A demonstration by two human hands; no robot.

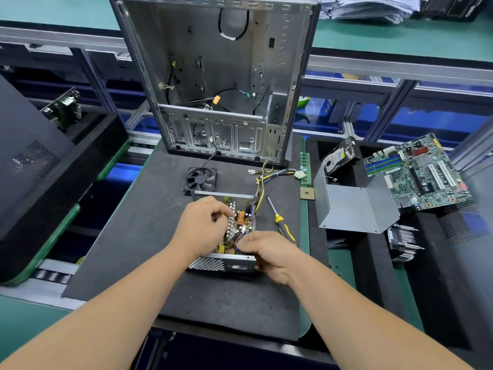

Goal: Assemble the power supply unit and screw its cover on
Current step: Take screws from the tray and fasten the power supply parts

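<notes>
The open power supply unit (226,264) lies on the black mat, its circuit board with a copper coil showing inside the perforated metal shell. My left hand (202,225) reaches into the shell from the left, fingers curled over the board; what they hold is hidden. My right hand (269,252) is at the unit's near right corner, its fingers pinching the purple and black wires there. The unit's grey bent metal cover (354,209) rests to the right. A yellow-and-black screwdriver (280,218) lies just right of the unit. The unit's cable bundle (266,177) trails toward the back.
An empty computer case (221,76) stands upright behind the mat. A black fan (200,180) lies in front of it. To the right are a RAM stick (305,168), a CPU (306,193), a hard drive (338,156), a motherboard (416,172) and a heatsink (402,241). A black panel (40,161) lies at left.
</notes>
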